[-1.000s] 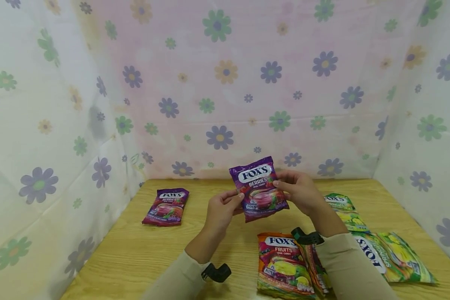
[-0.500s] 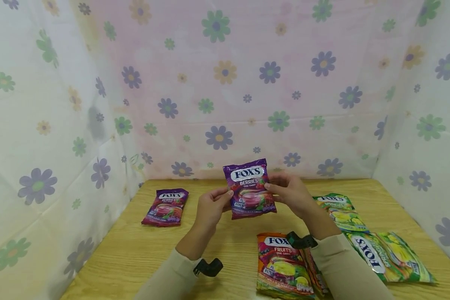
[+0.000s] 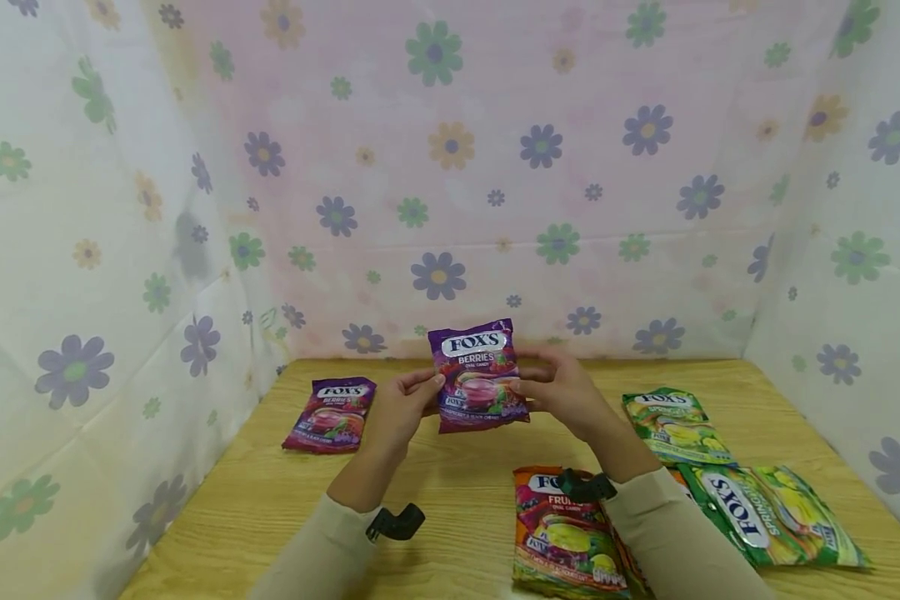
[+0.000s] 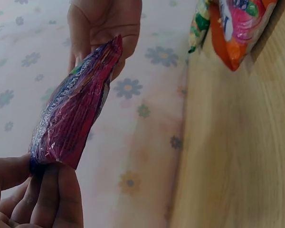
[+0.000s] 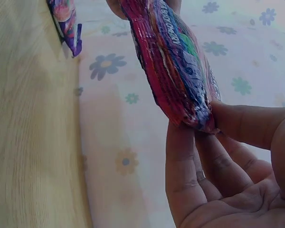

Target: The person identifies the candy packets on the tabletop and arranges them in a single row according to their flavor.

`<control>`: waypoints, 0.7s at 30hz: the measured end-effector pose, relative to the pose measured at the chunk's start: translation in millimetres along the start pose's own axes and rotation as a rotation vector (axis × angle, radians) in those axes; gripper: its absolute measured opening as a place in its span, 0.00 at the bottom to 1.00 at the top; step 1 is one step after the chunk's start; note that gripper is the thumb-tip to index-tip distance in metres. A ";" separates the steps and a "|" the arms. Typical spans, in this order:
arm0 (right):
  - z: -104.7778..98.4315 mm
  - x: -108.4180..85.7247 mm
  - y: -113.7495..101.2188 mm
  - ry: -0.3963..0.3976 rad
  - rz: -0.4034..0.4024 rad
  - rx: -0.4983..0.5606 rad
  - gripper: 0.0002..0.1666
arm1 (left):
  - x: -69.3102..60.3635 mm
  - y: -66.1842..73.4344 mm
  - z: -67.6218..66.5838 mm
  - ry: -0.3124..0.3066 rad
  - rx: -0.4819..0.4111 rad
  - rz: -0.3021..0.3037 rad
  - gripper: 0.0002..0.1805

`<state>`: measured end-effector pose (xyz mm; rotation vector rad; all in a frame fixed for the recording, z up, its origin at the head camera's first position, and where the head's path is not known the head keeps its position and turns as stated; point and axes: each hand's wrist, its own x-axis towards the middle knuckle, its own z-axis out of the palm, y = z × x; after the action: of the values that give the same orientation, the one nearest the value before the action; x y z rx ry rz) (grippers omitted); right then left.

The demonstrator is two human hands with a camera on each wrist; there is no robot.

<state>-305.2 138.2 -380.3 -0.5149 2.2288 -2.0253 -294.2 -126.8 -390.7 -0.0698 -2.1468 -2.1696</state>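
In the head view a purple Fox's Berries bag is held upright above the table, its printed front showing. My left hand pinches its left edge, thumb in front and fingers behind. At the right edge my right hand grips it the same way. The left wrist view shows the bag edge-on between the thumb and fingers of the left hand. Seen from the right wrist, the bag is pinched by the right hand.
Another purple Berries bag lies on the table at left. An orange Fruits bag lies near the front, partly under the right wrist. Green Springs bags lie at right. A flowered cloth surrounds the table's back and sides.
Both hands have moved left with the purple bag, which now stands more nearly upright. More of the green bags at right has come into sight from behind the right arm.
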 end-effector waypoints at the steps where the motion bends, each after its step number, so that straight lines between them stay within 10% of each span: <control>1: 1.8 0.7 -0.4 0.007 -0.007 0.004 0.31 | 1.3 0.8 -1.5 -0.002 0.009 0.004 0.20; 14: 31.4 17.2 -4.2 0.096 -0.001 0.073 0.26 | 10.7 11.6 -27.2 0.006 0.092 0.077 0.21; 21: 53.0 23.1 -1.5 0.124 0.062 0.123 0.24 | 13.9 13.1 -46.7 -0.042 0.199 0.017 0.21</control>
<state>-311.5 80.8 -381.5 -0.3127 2.1380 -2.2004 -305.4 -174.0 -376.9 -0.1197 -2.3631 -1.9497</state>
